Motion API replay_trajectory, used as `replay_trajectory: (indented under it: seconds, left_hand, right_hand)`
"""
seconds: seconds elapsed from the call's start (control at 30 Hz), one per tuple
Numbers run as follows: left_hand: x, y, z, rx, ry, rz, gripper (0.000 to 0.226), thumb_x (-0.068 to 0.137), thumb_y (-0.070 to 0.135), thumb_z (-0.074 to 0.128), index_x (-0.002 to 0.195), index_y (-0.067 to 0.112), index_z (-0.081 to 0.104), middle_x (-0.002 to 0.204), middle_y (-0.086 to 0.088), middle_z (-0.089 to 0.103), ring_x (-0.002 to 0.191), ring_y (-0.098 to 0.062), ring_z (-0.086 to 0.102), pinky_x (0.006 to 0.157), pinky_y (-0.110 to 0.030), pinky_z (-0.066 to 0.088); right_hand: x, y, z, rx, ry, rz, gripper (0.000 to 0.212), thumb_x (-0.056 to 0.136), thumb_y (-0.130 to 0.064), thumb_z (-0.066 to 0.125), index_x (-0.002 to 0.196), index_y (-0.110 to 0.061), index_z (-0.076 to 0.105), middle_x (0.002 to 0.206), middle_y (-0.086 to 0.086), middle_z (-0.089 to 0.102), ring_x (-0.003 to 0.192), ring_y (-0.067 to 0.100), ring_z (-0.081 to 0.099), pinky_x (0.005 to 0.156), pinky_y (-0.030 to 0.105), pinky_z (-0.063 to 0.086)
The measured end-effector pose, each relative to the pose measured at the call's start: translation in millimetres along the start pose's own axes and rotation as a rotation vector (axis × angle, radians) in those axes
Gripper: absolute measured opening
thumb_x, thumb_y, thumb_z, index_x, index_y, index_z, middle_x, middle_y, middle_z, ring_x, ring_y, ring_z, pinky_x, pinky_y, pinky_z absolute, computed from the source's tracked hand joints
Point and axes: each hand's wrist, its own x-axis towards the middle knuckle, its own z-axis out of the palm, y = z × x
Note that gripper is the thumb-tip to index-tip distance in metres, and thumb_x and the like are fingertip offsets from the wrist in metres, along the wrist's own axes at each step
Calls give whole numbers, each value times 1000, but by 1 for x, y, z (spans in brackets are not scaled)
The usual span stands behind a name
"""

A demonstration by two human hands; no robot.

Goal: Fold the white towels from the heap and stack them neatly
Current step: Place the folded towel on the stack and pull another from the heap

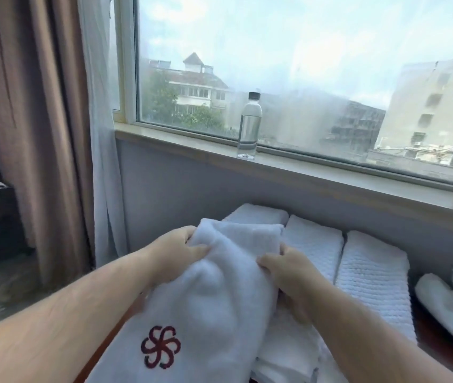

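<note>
- Large white towel (214,299) draped from the near edge up to the middle, dark red flower logo (160,346) on its near end.
- Left hand (177,252) clenched on the towel's far left edge, thumb on top, fingers curled into the cloth.
- Right hand (289,275) grasping the towel's right edge, fingers curled round the fabric.
- More flat white cloth (286,355) under the held towel, partly hidden.
- Dark reddish worktop (438,349) showing at lower right.
- Loose white heap (452,302) at far right, unfolded, apart from the held towel.
- Three folded waffle-weave towels in a row beyond the hands, sides touching: right one (371,277), middle one (313,241), left one (258,214) partly behind the held towel.
- Grey wall (192,183) behind the row.
- Windowsill (330,167) above, clear bottle (249,125) with black cap upright on it.
- Brown curtain (34,134) and sheer white curtain (101,134) at left.
- Window (302,64) beyond, buildings and trees outside.
</note>
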Motion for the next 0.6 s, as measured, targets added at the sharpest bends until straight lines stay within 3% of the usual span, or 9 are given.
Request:
replay_trajectory:
  seconds: [0.1,0.23,0.3,0.37,0.47,0.53,0.6]
  left_hand:
    - [16,7,-4,-70,28,67,11,96,31,63,105,25,66,100,0,76,92,-21,73,89,-49,57]
    - [58,44,-14,-144,132,147,13,96,27,66,107,21,66,105,-5,74,99,-26,71,92,-46,56]
    - [81,65,-17,-78,198,124,20,97,32,63,112,19,64,110,-4,70,103,-25,68,94,-42,55]
    - [95,66,-13,116,205,-17,34,96,39,56,114,11,66,109,-8,70,97,-28,68,87,-37,56]
    - [86,38,-5,360,30,-287,43,85,55,57,94,14,66,92,-7,70,70,-25,63,66,-30,49]
    - [80,15,-4,437,-9,-286,48,82,62,60,88,15,64,91,-7,67,74,-26,63,68,-30,47]
    - [76,3,0,445,34,-204,48,83,58,62,91,10,67,91,-7,68,77,-25,63,66,-29,44]
  right_hand:
    - [14,-8,-4,153,-5,-69,25,94,-13,54,102,-31,70,96,4,78,91,31,75,80,62,57]
    - [59,-40,-18,370,90,-133,21,99,-11,53,115,-12,66,107,21,72,96,35,70,85,54,54]
    - [81,-54,-23,399,172,-91,19,99,-14,53,113,-6,64,102,25,69,95,31,68,89,56,55]
    - [92,-49,-26,344,141,59,16,97,-24,56,100,-12,65,92,11,71,79,24,72,75,50,62]
    - [89,-22,-27,261,19,260,32,91,-36,62,110,-11,64,90,13,77,76,30,76,71,45,62]
    - [84,-12,-30,215,1,254,33,87,-29,66,112,-8,64,73,13,74,59,29,73,54,37,59]
    - [76,-12,-30,178,-10,248,33,86,-23,66,114,-6,63,67,12,73,52,27,70,49,32,55]
